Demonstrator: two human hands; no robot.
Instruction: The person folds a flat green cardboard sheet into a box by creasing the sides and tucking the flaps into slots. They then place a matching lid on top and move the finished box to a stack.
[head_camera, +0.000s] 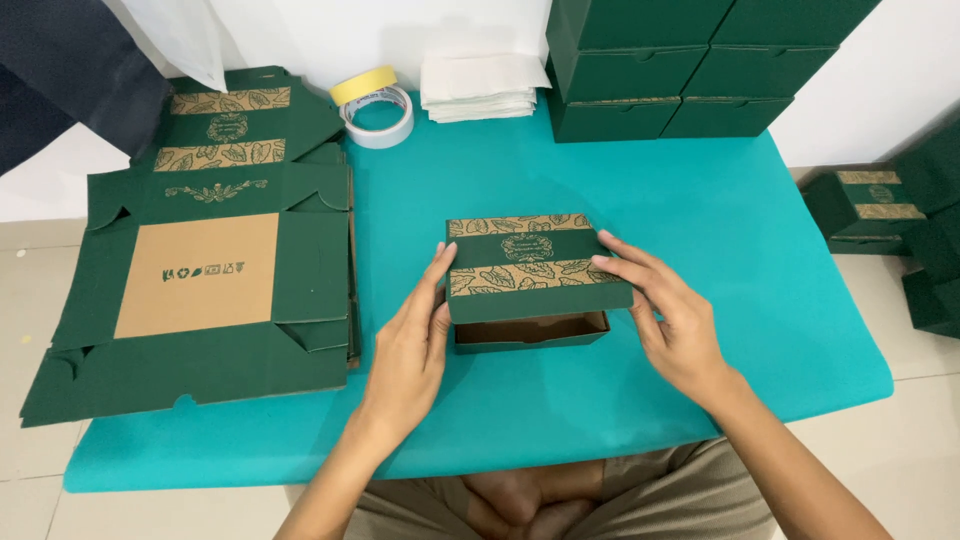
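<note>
A small dark green cardboard box (530, 290) with tan leaf-pattern bands on its lid stands in the middle of the teal table (700, 230). The lid is raised a little at the front, showing the brown inside. My left hand (412, 345) grips the lid's left edge, thumb on the front flap. My right hand (665, 310) holds the lid's right edge with fingers on top.
A stack of flat unfolded green box blanks (200, 280) lies at the left. Two tape rolls (378, 110) and a pile of white paper (482, 88) sit at the back. Finished green boxes (660, 70) are stacked back right, more boxes (880, 205) on the floor at right.
</note>
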